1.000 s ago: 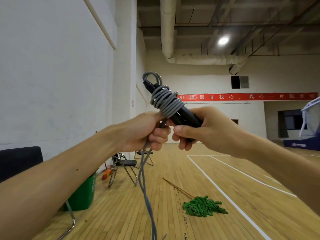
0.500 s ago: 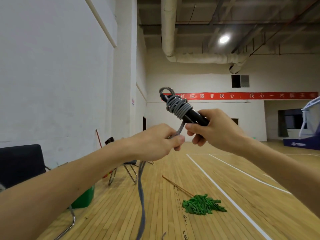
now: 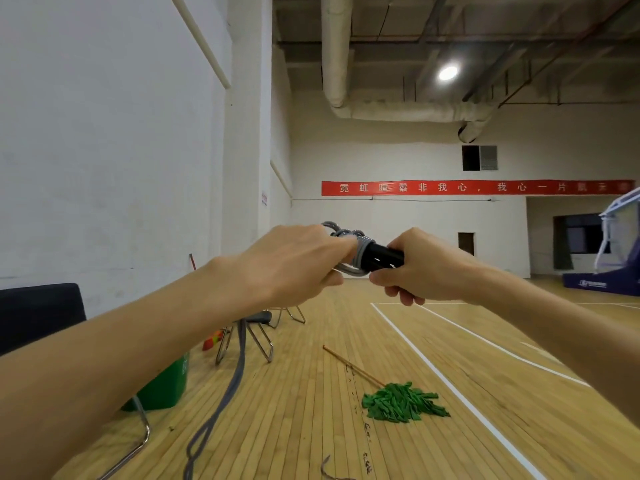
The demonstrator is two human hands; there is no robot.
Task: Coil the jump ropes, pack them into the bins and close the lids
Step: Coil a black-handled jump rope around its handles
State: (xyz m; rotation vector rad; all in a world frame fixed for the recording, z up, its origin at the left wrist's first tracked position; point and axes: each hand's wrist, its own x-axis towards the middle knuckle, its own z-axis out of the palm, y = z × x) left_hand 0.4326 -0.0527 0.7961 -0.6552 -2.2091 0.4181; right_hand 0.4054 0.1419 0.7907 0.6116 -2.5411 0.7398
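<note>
Handles (image 3: 384, 259) now level, right hand (image 3: 422, 268) clamped on them; left hand (image 3: 294, 265) curled round grey jump rope (image 3: 360, 247), adding wrap. Long tail (image 3: 239, 358) left, coiling unfinished.

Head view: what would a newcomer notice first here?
Two hands meet mid-frame: the left hand grips a grey jump rope wound round a black handle, which the right hand holds. A green mop lies on the floor below them, and a red banner spans the far wall.
</note>
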